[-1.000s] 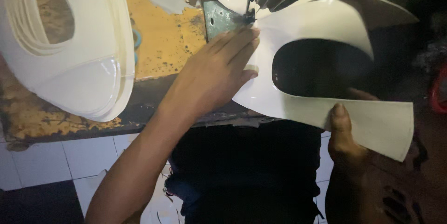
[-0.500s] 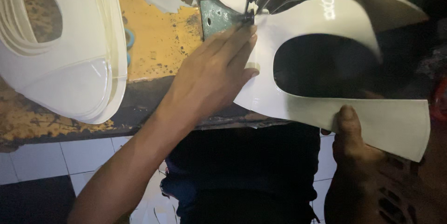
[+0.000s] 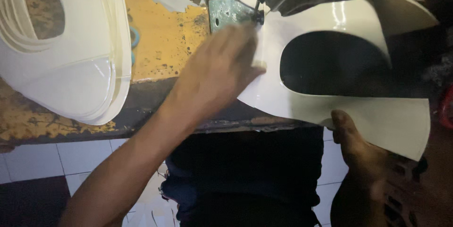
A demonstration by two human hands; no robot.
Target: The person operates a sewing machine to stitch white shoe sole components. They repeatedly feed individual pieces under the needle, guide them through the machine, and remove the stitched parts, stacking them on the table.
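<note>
Glossy cream cut-out sheet (image 3: 330, 109) with dark oval opening, under sewing-machine needle

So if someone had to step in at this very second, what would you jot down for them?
Left hand: flat on the cream cut-out piece, pressing it by the sewing machine needle. Blurred, so exact finger contact is unclear.
Right hand: thumb pinching the piece's lower edge, off the table edge.
Stack of matching cream pieces: on the worn yellow table, far left.
Done: piece is positioned at the needle.
Left: cannot tell how much is stitched.
</note>
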